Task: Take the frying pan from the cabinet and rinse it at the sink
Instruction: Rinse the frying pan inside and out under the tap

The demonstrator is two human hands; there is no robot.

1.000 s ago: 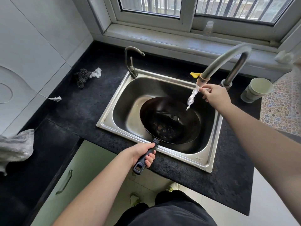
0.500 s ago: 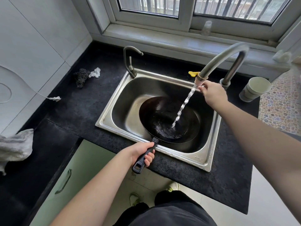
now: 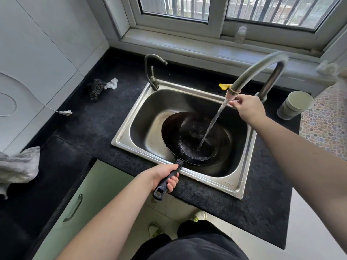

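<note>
From the head view, the rinsing step is in hand. The frying pan (image 3: 195,137) sits tilted inside the steel sink (image 3: 242,182), its bowl filling most of the basin and its black handle (image 3: 168,180) reaching over the near rim toward the person. The left hand (image 3: 165,175) has a full grip on that handle, fingers curled under it and thumb on top, holding the pan steady. A slanted stream of water (image 3: 212,122) runs from the spout of the tall curved tap (image 3: 249,72) and strikes the pan's floor right of centre, where a wet sheen spreads.

The right hand (image 3: 247,109) is up at the spout's tip, far right of the basin. Its fingertips seem to pinch or steady the pale nozzle (image 3: 231,94), though the contact point is small and partly hidden, so I cannot tell how firm that grip is.

On the dark worktop (image 3: 93,128) lie a scouring pad (image 3: 95,87) with a white scrap beside it at far left, a grey cloth (image 3: 16,166) at the near left edge, and a pale cup (image 3: 296,104) at far right. A second, thinner tap (image 3: 152,72) stands at the sink's far left corner.

The cabinet part of the task looks finished. The next move likely calls for tipping or swirling the pan with the left wrist so water sweeps the whole inner surface, then pouring it out and shutting off the flow.
</note>
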